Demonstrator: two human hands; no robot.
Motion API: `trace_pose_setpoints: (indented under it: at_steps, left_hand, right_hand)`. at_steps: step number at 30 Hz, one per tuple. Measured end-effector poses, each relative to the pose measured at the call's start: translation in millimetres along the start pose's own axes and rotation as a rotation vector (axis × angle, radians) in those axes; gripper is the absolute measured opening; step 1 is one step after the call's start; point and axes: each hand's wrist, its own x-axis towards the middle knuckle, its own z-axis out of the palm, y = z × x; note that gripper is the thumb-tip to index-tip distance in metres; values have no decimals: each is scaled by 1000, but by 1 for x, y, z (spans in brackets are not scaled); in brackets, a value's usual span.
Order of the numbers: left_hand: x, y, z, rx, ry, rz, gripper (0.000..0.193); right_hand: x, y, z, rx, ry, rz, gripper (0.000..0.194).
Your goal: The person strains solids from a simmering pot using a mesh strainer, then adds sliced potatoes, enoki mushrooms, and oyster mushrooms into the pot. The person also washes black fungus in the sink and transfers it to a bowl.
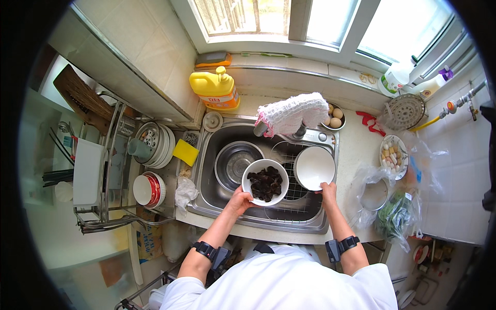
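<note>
My left hand [241, 200] grips the rim of a white bowl [285, 190] that holds dark wood ear mushrooms [265, 183]. With its fingers on the near rim, my right hand [328, 192] holds an empty white bowl [314, 167]. Both bowls are over the stainless steel sink [217, 137], the right one above or on a wire rack [296, 201]; contact with the rack is hidden. A metal basin [235, 162] stands in the sink, its right side partly covered by the mushroom bowl. A white mesh cloth [296, 110] drapes over the faucet [261, 129].
Left of the sink are a yellow sponge [186, 152], stacked plates [167, 145] and a dish rack [106, 170]. A yellow detergent jug [215, 89] stands behind. A bowl of eggs [335, 118], a food plate [394, 157] and bagged greens [395, 212] are along the right.
</note>
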Motion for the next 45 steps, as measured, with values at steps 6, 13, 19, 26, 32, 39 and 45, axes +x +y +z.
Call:
trace_pose_setpoints:
  at_steps: [6,13,19,26,32,39,45]
  left_hand:
    - [9,-11,18,30,-48,-32,65]
    - [36,-40,61,144,-106,-144,71]
    - [78,-69,96,184,76,-251,61]
    - [92,-82,95,141,-40,-236,51]
    - [34,-13,82,-36,-236,-131,55]
    - [7,41,81,-218,-48,128,64]
    - [9,57,50,-291,8,108,65]
  right_hand:
    - [-3,-23,-27,72,27,128,26]
    - [-23,-68,-26,16,16,39,27]
    - [-32,-93,-7,-117,-88,-5,30]
    - [-34,-93,30,-199,-184,-31,27]
    - [-31,-115,60,-361,-281,-52,28]
    - [-18,-146,111,-768,-437,-220,39]
    - [77,-145,170,-1037,-289,-1405,64]
